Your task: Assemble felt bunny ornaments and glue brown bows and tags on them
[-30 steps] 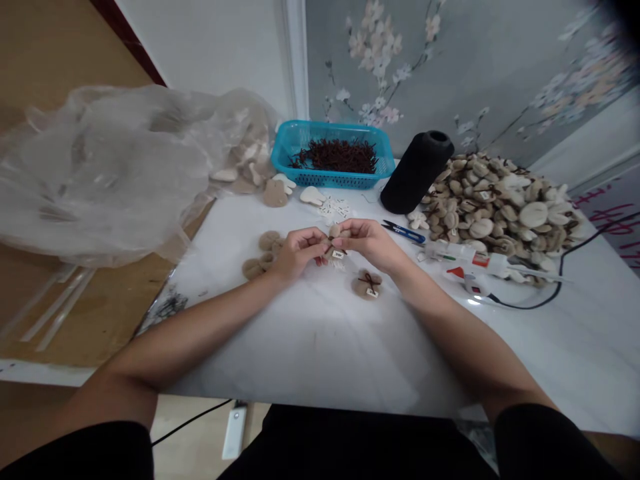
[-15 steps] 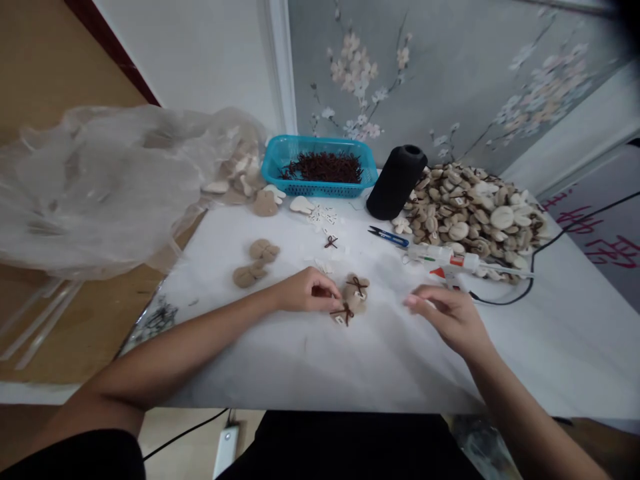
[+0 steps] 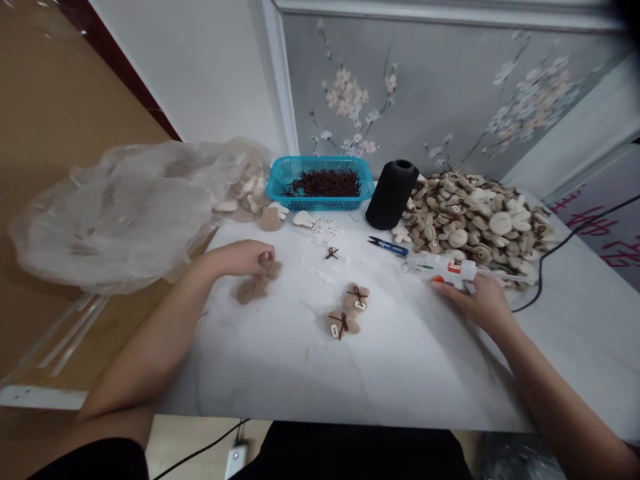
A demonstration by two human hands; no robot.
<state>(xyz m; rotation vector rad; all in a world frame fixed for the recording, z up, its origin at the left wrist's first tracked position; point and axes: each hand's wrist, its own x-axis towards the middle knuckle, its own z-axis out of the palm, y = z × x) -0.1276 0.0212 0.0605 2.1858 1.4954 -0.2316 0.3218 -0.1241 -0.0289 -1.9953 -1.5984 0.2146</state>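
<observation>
My left hand (image 3: pixel 249 257) is at two plain tan plush pieces on the left of the table, its fingers closed on the upper plush piece (image 3: pixel 273 269); the lower plush piece (image 3: pixel 247 292) lies just below. On the right, my right hand (image 3: pixel 481 297) has its fingers around the white glue gun (image 3: pixel 466 269), which has an orange trigger. Between the hands rest two tan plush pieces with brown bows and small tags, the upper bow piece (image 3: pixel 357 297) and the lower bow piece (image 3: pixel 343 323). A loose brown bow (image 3: pixel 331 253) lies behind them.
At the back stand a blue basket (image 3: pixel 320 204) of brown bows and a black cone (image 3: pixel 391 195). Blue snips (image 3: pixel 388 246) lie before a large plush pile (image 3: pixel 465 213). A plastic bag (image 3: pixel 120 213) covers the left side. A black cord (image 3: pixel 541 277) curves at right.
My left hand has moved left from the bow pieces to the plain plush pieces. My right hand has moved right and taken hold of the glue gun. The camera view has shifted slightly.
</observation>
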